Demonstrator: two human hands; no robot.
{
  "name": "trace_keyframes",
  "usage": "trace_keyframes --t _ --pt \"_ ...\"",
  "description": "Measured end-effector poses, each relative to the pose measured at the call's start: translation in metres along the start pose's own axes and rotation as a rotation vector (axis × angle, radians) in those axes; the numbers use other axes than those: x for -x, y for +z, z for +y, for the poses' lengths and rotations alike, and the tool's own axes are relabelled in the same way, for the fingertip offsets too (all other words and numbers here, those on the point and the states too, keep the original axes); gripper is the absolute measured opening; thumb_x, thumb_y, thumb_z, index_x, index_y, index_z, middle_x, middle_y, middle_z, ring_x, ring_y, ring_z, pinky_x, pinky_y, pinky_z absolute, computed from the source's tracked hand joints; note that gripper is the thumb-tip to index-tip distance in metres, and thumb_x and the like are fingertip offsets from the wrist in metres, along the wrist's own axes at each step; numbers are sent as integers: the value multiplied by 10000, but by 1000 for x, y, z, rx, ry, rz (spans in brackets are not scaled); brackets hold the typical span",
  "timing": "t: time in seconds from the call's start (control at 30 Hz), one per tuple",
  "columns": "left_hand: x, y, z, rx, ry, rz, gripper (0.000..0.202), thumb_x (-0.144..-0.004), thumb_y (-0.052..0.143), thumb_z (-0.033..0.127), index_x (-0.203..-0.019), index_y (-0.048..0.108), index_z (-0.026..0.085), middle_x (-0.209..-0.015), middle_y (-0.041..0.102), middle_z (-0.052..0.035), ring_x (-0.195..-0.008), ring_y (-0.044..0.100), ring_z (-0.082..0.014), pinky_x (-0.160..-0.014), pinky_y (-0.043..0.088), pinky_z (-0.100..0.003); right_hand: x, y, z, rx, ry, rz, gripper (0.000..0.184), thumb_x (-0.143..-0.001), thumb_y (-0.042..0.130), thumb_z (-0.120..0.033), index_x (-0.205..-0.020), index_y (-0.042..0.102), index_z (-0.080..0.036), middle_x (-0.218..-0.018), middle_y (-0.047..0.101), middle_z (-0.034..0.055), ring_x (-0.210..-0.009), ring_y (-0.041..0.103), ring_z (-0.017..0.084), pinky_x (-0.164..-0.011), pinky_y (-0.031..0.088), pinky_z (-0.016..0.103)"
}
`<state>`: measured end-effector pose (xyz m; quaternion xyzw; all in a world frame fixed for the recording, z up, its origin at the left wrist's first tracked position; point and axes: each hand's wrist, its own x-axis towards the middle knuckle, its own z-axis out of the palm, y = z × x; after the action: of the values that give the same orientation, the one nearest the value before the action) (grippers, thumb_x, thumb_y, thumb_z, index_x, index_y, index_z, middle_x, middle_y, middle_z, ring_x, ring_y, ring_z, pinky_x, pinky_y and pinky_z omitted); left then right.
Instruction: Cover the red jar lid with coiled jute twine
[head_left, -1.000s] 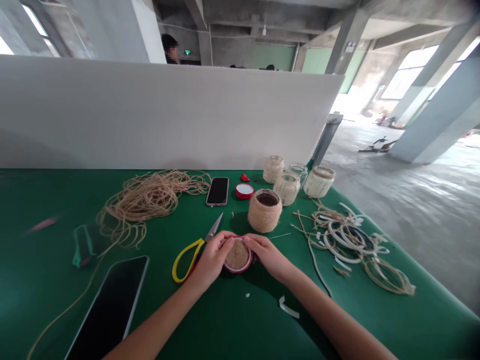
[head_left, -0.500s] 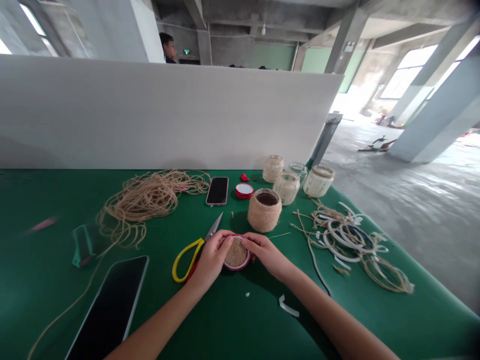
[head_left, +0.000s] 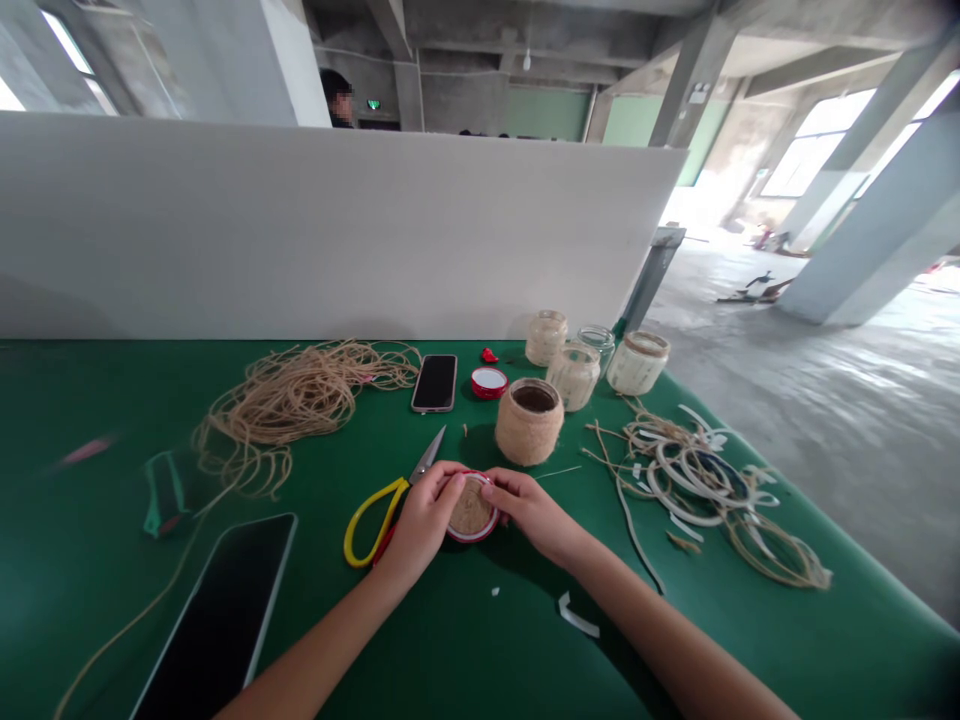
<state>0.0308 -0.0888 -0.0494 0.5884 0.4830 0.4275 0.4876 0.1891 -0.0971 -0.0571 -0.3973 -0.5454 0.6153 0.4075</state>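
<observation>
Both hands hold a red-rimmed jar lid (head_left: 472, 510) from either side, its top covered with coiled jute twine. My left hand (head_left: 424, 517) grips its left edge, and my right hand (head_left: 531, 517) grips its right edge. Scissors with yellow handles (head_left: 375, 522) lie open just left of my left hand. Directly beyond the lid stands a jute-wrapped jar (head_left: 529, 422). A few cut fibres lie near it.
A tangle of loose twine (head_left: 277, 415), a smartphone (head_left: 434, 383) and a tablet (head_left: 221, 615) lie on the green table mat (head_left: 97, 380). Farther back are a red lid (head_left: 489, 383) and several jars (head_left: 573, 377). Pale hoops and strips (head_left: 690, 490) lie on the right, before a white partition (head_left: 322, 230).
My hands have closed slightly over the lid, covering more of its rim. The objects on the table have not visibly moved.
</observation>
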Motion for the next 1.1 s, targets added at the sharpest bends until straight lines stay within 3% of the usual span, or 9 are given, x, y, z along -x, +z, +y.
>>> trace_keyframes --t 0.13,0.33,0.53,0.67,0.77,0.87,0.97,1.1 --pt "-1 0 3 -69 21 -4 244 -789 474 358 -904 590 176 -807 630 -34 -757 594 -190 -662 455 -273 1 -1 -3 54 -33 -28 284 -824 525 -406 -873 602 -136 -647 455 -30 -572 378 78 -509 293 194" --pt "2 1 3 -95 70 -133 230 -803 474 368 -882 583 182 -825 635 -41 -803 593 -202 -699 452 -277 2 -2 -3 186 -99 -48 304 -838 496 -418 -882 602 -137 -736 533 1 -673 451 114 -615 362 226" --pt "3 -1 5 -96 98 -77 221 -823 454 360 -847 576 178 -791 618 -31 -774 583 -187 -682 443 -265 1 0 -4 291 -113 16 288 -838 500 -398 -909 620 -147 -759 565 7 -683 479 125 -612 374 229" --pt "1 -3 4 -90 107 16 228 -822 454 365 -842 575 173 -798 610 -39 -777 579 -195 -695 440 -278 1 0 -7 325 -129 65 303 -886 404 -375 -956 599 -154 -736 564 12 -620 482 118 -566 392 231" --pt "-1 -4 2 -73 110 76 235 -816 456 376 -841 570 172 -799 602 -38 -782 571 -196 -702 434 -278 3 1 -8 512 -306 227 209 -879 427 -286 -992 563 -176 -871 573 46 -766 523 156 -693 434 279" --pt "-2 -4 0 -53 108 86 236 -816 456 376 -847 562 168 -800 602 -36 -771 571 -187 -698 432 -272 8 5 -8 812 -514 279 151 -858 452 -202 -963 558 -186 -938 552 77 -893 500 196 -802 410 340" --pt "-1 -3 0 -68 124 84 228 -818 458 370 -858 559 170 -813 608 -37 -778 574 -182 -704 430 -270 11 8 -8 1004 -552 269 140 -867 439 -191 -947 553 -182 -903 549 84 -861 492 210 -776 403 357" --pt "-1 -3 1 -94 145 84 226 -824 455 361 -869 567 171 -841 612 -40 -811 576 -181 -739 428 -272 11 8 -7 1068 -535 255 146 -877 432 -194 -981 532 -170 -909 544 83 -855 481 212 -769 395 357"
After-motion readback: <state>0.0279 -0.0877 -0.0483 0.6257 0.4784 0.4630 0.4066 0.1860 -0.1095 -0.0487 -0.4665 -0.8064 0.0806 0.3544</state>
